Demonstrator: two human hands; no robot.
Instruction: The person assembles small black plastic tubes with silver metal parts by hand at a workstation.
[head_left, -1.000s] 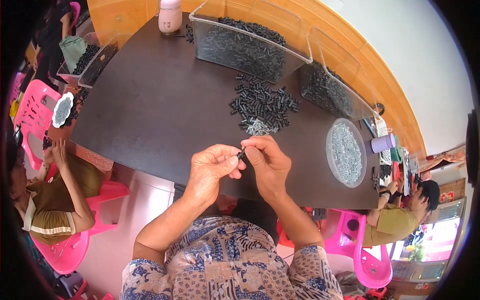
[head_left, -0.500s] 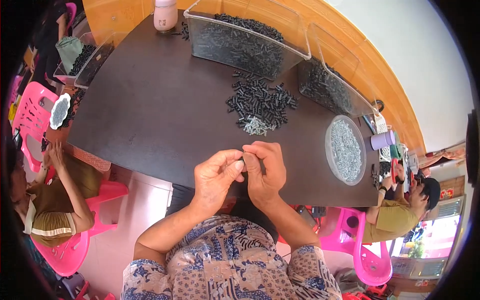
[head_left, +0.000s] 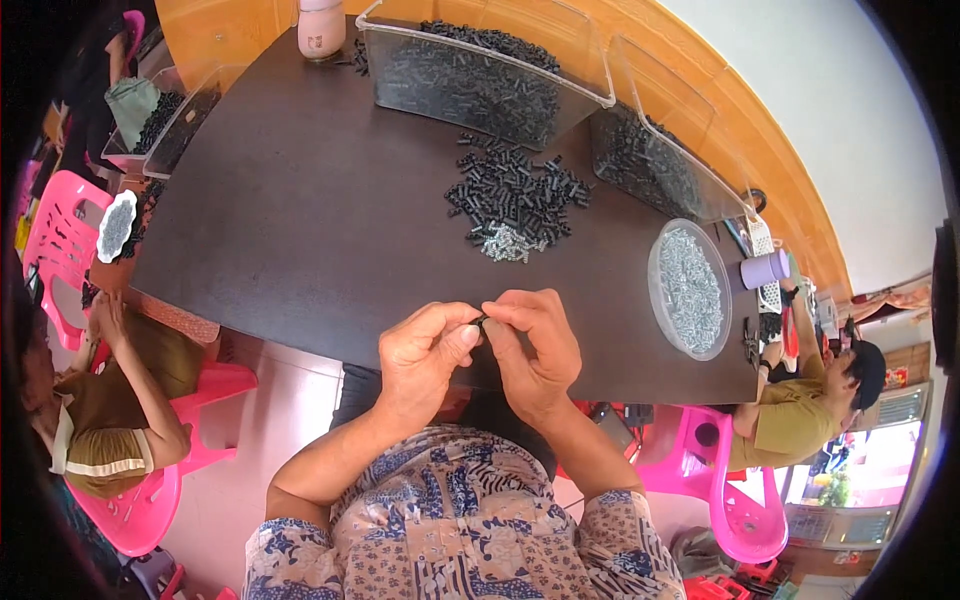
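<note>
Over the near edge of the table, my left hand and my right hand meet at the fingertips. Both pinch a small black piece, mostly covered by the fingers and thumbs. Beyond them lies a heap of short black ribbed cylindrical pieces. A small cluster of shiny silver pieces sits at the heap's near side. To the right stands a round clear tub full of small silvery pieces.
Two clear bins of black pieces line the dark table's far side. A pink jar stands far left, a purple cup at right. People sit at left and right, near pink chairs.
My hands have shifted slightly apart at the knuckles, and more of the black piece shows between the fingertips. The person at right has moved an arm. The view has shifted slightly.
</note>
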